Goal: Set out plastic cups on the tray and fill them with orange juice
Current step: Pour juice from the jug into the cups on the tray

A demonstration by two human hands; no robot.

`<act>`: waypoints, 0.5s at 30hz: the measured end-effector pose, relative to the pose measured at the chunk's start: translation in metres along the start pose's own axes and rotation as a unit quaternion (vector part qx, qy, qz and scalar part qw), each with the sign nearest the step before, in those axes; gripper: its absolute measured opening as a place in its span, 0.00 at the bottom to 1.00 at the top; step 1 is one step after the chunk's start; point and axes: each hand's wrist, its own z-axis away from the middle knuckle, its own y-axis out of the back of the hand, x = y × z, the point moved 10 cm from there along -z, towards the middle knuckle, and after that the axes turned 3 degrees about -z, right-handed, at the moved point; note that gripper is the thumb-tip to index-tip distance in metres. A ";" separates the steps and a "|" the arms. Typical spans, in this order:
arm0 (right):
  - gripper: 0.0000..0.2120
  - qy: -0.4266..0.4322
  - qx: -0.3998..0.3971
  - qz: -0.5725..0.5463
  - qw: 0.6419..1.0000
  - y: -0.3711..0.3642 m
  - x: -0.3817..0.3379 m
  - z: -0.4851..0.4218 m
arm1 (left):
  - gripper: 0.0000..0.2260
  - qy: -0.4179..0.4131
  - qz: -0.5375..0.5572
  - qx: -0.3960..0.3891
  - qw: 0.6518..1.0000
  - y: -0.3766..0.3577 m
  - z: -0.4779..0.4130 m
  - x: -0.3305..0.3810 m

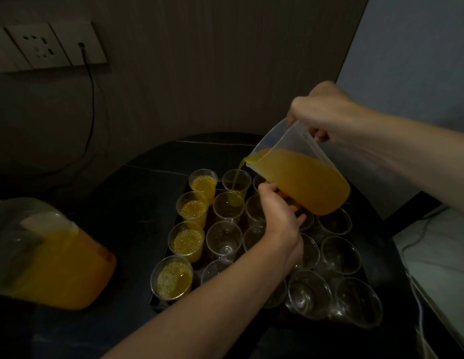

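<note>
right hand (pixel 321 117): we grip the jug (pixel 285 141) handle tight
left hand (pixel 280 213): curled under jug's base
juice (pixel 303 182): streaming into far cup (pixel 243 186)

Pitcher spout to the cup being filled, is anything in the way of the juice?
Nothing visible. The juice stream falls freely from the pitcher into the open far cup of the second column. The left hand props the pitcher's underside to the right of the stream, clear of it.

We are looking at clear, glossy plastic cups (pixel 224 238), a smooth translucent plastic jug (pixel 298 161) at two o'clock, and a smooth plastic socket plate (pixel 44 45) at ten o'clock.
</note>
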 end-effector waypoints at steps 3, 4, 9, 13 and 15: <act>0.07 0.003 -0.001 0.000 1.000 0.001 -0.001 0.001 | 0.10 -0.001 -0.001 -0.001 1.000 -0.001 0.001 0.001; 0.07 0.005 -0.002 0.000 1.000 0.001 -0.002 0.001 | 0.09 -0.001 0.000 -0.002 1.000 -0.002 0.001 0.001; 0.08 0.010 -0.005 0.004 1.000 0.001 -0.002 0.002 | 0.10 -0.002 0.000 -0.005 1.000 -0.003 0.003 -0.001; 0.10 0.011 -0.002 0.011 1.000 0.003 -0.003 0.003 | 0.12 -0.007 -0.005 -0.003 1.000 -0.004 0.004 -0.001; 0.10 0.009 0.002 0.012 1.000 0.004 -0.004 0.003 | 0.14 -0.008 -0.003 -0.007 1.000 -0.004 0.005 -0.001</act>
